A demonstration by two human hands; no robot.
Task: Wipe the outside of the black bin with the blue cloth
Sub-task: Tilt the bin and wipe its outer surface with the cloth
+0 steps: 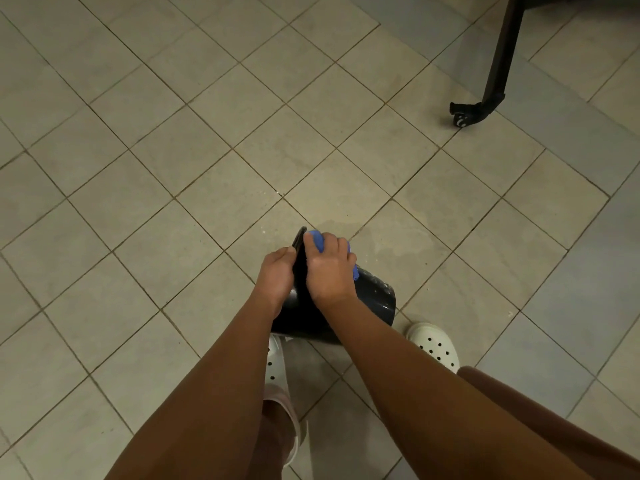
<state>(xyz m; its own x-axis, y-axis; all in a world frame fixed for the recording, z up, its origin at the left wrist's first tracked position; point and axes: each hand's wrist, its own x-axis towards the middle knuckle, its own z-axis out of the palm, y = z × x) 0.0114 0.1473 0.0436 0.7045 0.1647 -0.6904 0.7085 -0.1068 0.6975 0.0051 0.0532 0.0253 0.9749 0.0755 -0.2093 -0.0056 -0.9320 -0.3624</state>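
On the tiled floor (207, 133), just ahead of our white clogs (436, 344), the black bin (374, 299) lies tipped over, with a damp patch (391, 237) on the tiles just beyond it. Our left hand (275, 275) has its grip curled round the rim to steady it; our right hand (329, 268) has its grip bunched over the blue cloth (317, 239), pressing it to the outer wall near the rim. Risks, as we judge them: the round bin rolling or skidding on wet tile if the left grip slackens, and the small wad missing the underside.

White perforated clogs (434, 346), pinkish trouser cuff (277, 401)
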